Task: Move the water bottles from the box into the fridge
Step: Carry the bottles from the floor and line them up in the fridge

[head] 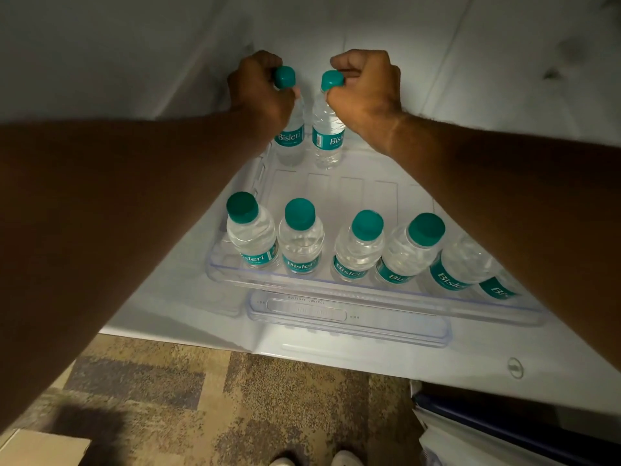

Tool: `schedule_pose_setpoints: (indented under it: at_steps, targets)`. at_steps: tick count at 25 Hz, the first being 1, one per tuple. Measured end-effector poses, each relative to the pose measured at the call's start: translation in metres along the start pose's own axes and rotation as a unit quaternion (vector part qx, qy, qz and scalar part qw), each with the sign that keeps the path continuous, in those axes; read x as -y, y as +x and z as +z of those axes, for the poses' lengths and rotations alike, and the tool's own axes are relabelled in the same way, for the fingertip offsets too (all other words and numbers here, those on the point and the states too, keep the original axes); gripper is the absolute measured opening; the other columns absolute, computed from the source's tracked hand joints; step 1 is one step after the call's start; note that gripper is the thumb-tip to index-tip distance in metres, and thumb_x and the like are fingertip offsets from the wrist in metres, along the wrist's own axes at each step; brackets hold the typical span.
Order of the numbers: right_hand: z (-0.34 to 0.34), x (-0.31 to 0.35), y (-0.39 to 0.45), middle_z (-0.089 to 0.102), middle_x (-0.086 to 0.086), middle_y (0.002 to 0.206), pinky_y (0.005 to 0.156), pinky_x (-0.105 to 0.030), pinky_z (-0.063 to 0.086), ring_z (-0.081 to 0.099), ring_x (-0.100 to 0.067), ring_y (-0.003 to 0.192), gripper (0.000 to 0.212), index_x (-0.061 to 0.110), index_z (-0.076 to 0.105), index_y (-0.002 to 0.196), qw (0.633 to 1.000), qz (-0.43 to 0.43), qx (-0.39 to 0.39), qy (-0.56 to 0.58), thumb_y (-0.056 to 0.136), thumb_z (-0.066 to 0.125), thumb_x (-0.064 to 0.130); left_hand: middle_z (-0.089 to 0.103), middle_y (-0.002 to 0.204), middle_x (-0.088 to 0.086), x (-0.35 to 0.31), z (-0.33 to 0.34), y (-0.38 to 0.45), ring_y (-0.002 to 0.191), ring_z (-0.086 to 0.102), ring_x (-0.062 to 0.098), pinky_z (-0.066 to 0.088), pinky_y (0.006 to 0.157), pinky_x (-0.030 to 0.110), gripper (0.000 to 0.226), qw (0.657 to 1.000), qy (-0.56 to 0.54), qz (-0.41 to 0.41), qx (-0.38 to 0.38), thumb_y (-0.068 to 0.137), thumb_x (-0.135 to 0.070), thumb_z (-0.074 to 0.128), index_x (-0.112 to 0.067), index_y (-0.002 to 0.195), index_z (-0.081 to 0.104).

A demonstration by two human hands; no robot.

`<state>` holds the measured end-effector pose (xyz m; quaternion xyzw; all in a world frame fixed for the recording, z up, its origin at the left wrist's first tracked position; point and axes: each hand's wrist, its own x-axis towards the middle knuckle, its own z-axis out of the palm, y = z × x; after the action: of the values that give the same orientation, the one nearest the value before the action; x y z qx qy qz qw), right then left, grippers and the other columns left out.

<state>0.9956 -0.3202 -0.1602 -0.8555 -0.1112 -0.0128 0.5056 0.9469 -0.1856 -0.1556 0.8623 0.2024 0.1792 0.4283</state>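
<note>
**Q:** Where are the hands, and what are they holding?

**A:** Both arms are reaching forward into an open fridge. The left hand (260, 87) is curling around the neck of one water bottle (289, 129), just under its teal cap. The right hand (366, 85) is pinching the neck of a second bottle (327, 136) the same way. The two bottles are standing side by side, nearly touching, toward the back of a clear fridge tray (369, 196).

**Q:** Which way are the bottles pointing?

**A:** Their long axes are running straight up and down, caps on top. Each hand is sitting directly above and beside its own bottle, so neither is nearer than the other. I cannot tell whether the bases are already resting on the tray or hanging just over it.

**Q:** What else is in the tray?

**A:** A front row of bottles (300, 237) is lining the near edge, upright, between the person and the held pair. At least five are showing; the right forearm is covering the end of the row.

**Q:** So what does the coming move depend on?

**A:** Probably on letting go straight upward, then drawing the arms back over the front row without knocking those caps. The box is not showing here.
</note>
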Motion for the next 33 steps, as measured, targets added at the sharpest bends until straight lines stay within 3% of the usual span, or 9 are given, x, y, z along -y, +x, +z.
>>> schedule_pose_setpoints:
  at_steps: [5,12,14,16,21,23,26,29,33]
  targets:
    - [-0.002,-0.007,0.005,0.066,-0.002,0.121,0.095,-0.012,0.046,0.064,-0.013,0.106,0.048,0.009,0.063,0.123,1.0,-0.022,0.015,0.011,0.078,0.08,0.011,0.059,0.11,-0.002,-0.003,0.011,0.0,0.095,0.059,0.01,0.045,0.093,0.009,0.03,0.995,-0.084,-0.041,-0.035,0.084,-0.011,0.074,-0.018,0.106,0.056]
    - [0.007,-0.002,0.001,0.069,0.0,0.111,0.089,-0.016,0.053,0.067,-0.012,0.097,0.046,0.01,0.067,0.116,0.998,0.004,-0.046,0.034,0.074,0.084,0.022,0.068,0.104,0.01,-0.001,0.005,0.004,0.097,0.065,0.022,0.055,0.091,0.033,0.02,0.998,-0.055,-0.013,-0.003,0.082,-0.007,0.07,-0.01,0.102,0.068]
    - [0.01,-0.001,-0.003,0.069,0.0,0.112,0.089,-0.016,0.052,0.067,-0.012,0.097,0.045,0.011,0.067,0.116,0.998,0.006,-0.054,0.029,0.075,0.083,0.023,0.062,0.098,0.011,-0.004,0.005,0.005,0.09,0.063,0.019,0.055,0.089,0.028,0.01,0.986,-0.156,-0.059,0.005,0.089,-0.002,0.061,-0.012,0.09,0.062]
    - [0.01,0.0,-0.006,0.069,0.001,0.112,0.088,-0.014,0.052,0.067,-0.012,0.098,0.044,0.011,0.067,0.116,0.998,0.003,-0.056,0.023,0.077,0.082,0.023,0.054,0.091,0.012,-0.004,0.004,0.006,0.075,0.059,0.014,0.055,0.072,0.017,0.009,0.976,-0.199,-0.084,0.006,0.093,0.002,0.053,-0.005,0.089,0.056]
    - [0.011,0.001,-0.011,0.069,-0.001,0.115,0.094,-0.02,0.052,0.067,-0.015,0.102,0.042,0.01,0.066,0.118,0.998,-0.003,-0.055,0.01,0.08,0.079,0.022,0.049,0.094,0.008,-0.004,0.005,-0.001,0.07,0.054,0.01,0.051,0.068,0.01,0.01,0.991,-0.124,-0.047,0.003,0.093,0.003,0.054,-0.006,0.096,0.05]
    - [0.011,0.002,-0.014,0.068,-0.001,0.118,0.095,-0.022,0.051,0.066,-0.015,0.104,0.041,0.01,0.065,0.119,0.998,-0.008,-0.054,0.004,0.082,0.077,0.023,0.054,0.102,0.003,-0.005,0.005,-0.006,0.084,0.061,0.013,0.053,0.079,0.013,0.018,0.991,-0.126,-0.049,0.002,0.094,-0.001,0.055,-0.006,0.111,0.057]
    - [0.011,0.003,-0.018,0.066,-0.002,0.121,0.099,-0.026,0.05,0.064,-0.017,0.108,0.043,0.01,0.062,0.123,0.999,-0.013,-0.05,0.003,0.084,0.075,0.022,0.058,0.109,0.0,-0.001,-0.001,-0.013,0.11,0.06,0.026,0.047,0.102,0.036,0.041,0.998,-0.038,0.008,0.042,0.09,-0.008,0.061,-0.006,0.13,0.055]
    - [0.009,0.004,-0.023,0.062,-0.002,0.129,0.103,-0.029,0.048,0.06,-0.018,0.116,0.048,0.011,0.058,0.129,0.999,-0.02,-0.044,-0.019,0.085,0.074,0.024,0.055,0.127,0.001,-0.008,-0.001,-0.02,0.115,0.056,0.018,0.036,0.112,0.034,0.047,0.998,-0.047,-0.012,0.034,0.094,-0.012,0.06,-0.009,0.139,0.045]
    - [-0.001,0.006,-0.033,0.048,-0.003,0.146,0.108,-0.03,0.039,0.046,-0.02,0.133,0.062,0.015,0.044,0.143,0.99,-0.059,-0.022,-0.127,0.089,0.066,0.038,0.038,0.152,0.001,-0.007,-0.006,-0.028,0.14,0.037,0.018,0.029,0.114,0.03,0.066,0.996,0.079,0.025,0.035,0.093,-0.024,0.064,-0.016,0.15,0.031]
